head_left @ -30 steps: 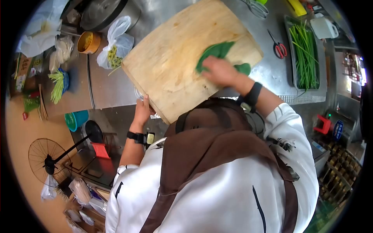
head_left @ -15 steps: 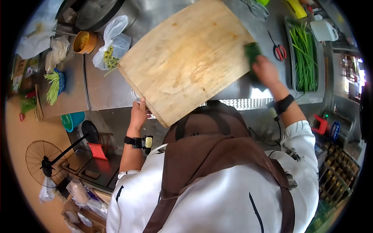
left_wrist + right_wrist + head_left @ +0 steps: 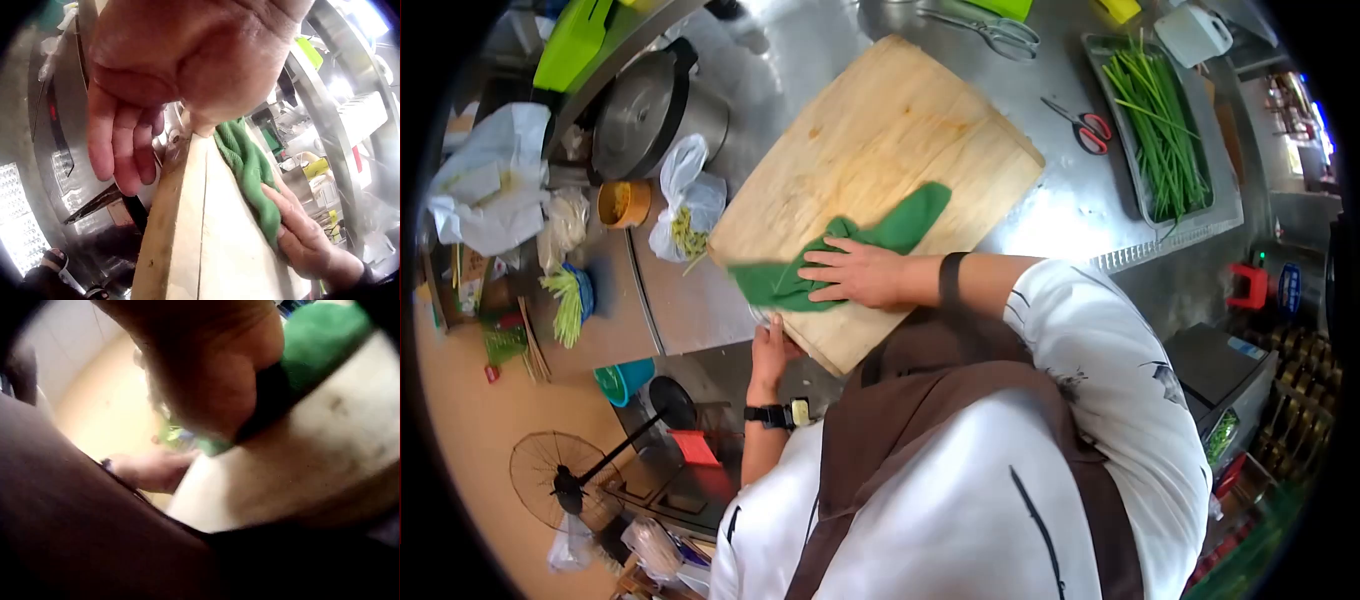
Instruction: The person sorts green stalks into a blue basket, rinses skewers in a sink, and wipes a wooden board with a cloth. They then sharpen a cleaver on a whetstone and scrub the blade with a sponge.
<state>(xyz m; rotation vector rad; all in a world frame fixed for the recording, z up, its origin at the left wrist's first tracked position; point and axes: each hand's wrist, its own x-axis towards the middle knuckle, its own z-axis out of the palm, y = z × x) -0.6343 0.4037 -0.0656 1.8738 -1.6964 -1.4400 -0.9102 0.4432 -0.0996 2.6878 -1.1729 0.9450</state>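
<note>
A thick wooden cutting board (image 3: 880, 120) lies slantwise on the steel counter, its near corner jutting past the front edge. Across its near left part is spread a crumpled green cloth (image 3: 912, 218). My right hand (image 3: 862, 272) presses on the cloth with straight, spread fingers. At the board's left edge my left hand (image 3: 770, 352) holds on, its thumb at the upper edge and its fingers down along the side. In the left wrist view the green cloth (image 3: 250, 175) reaches close to that thumb. The right wrist view is dark and blurred.
Right of the board lie red-handled scissors (image 3: 1090, 133) and a tray (image 3: 1138, 215) of long green stalks. Metal shears (image 3: 1005, 38) are behind it. A plastic bag (image 3: 685, 190), a round yellow container (image 3: 622, 203) and a lidded pot (image 3: 640, 125) stand left. A fan (image 3: 568, 485) is lower left.
My right hand swept the cloth off the board's right edge, then brought it back leftward to the near left part. The left hand stays at the board's left edge. The head view has shifted.
</note>
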